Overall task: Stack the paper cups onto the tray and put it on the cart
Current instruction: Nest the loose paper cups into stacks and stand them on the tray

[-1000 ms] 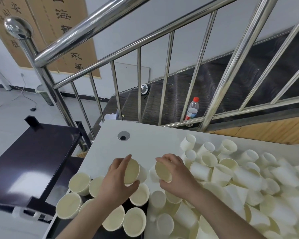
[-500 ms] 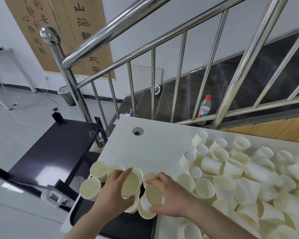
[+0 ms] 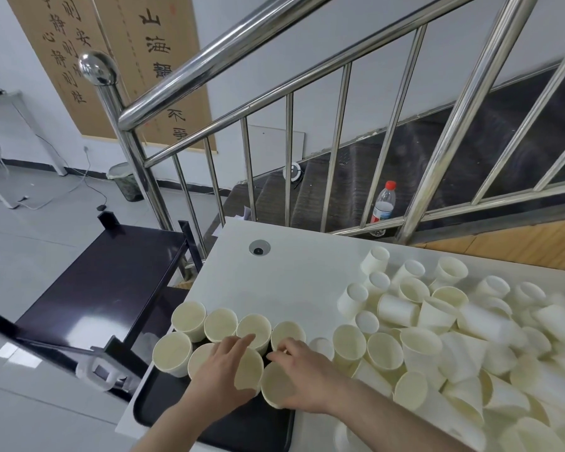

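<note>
On the far left stands the dark cart (image 3: 88,282), its top bare, so the tray can go there later. Next comes the black tray (image 3: 242,429) at the table's (image 3: 291,272) left edge, close to the cart. Cups stand on it in rows, mouths up. The left hand (image 3: 222,373) curls round one cup (image 3: 247,370), setting it down. The right hand (image 3: 302,376) curls round another cup (image 3: 274,384) beside it. The tray's near part has room. To the right lies a big pile of loose cups (image 3: 454,347).
</note>
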`<action>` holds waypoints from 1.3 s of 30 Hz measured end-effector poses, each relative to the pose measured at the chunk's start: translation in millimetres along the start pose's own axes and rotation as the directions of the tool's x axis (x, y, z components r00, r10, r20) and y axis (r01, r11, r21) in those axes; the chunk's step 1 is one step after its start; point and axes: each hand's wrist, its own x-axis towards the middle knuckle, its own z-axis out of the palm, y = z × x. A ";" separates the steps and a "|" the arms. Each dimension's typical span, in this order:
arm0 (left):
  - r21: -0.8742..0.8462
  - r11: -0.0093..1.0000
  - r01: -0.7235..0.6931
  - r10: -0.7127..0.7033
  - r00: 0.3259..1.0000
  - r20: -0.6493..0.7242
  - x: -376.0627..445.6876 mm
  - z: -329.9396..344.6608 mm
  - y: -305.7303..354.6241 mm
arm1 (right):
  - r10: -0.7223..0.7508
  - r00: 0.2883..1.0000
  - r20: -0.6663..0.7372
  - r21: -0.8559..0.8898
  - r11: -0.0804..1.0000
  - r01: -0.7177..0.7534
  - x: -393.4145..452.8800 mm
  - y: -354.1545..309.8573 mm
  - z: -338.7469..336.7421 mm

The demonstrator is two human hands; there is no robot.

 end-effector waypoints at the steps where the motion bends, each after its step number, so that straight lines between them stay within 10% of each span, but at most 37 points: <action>1: 0.005 1.000 0.005 -0.005 1.000 -0.003 0.1 0.4 -0.8 | 0.001 1.000 0.006 -0.011 1.000 -0.001 0.4 1.0 0.4; 15: 0.093 0.995 0.046 -0.047 0.999 0.009 7.2 5.3 -3.8 | 0.010 0.999 0.044 -0.104 0.995 -0.006 3.1 5.0 10.4; 25: -0.004 0.999 -0.043 0.042 0.988 -0.146 37.6 1.5 20.8 | 0.232 0.953 -0.194 0.063 0.973 -0.224 -20.0 66.9 -20.2; 39: -0.034 0.984 -0.173 0.172 0.984 -0.035 79.9 11.4 56.6 | 0.234 0.972 -0.010 -0.219 0.948 -0.230 7.7 74.6 0.4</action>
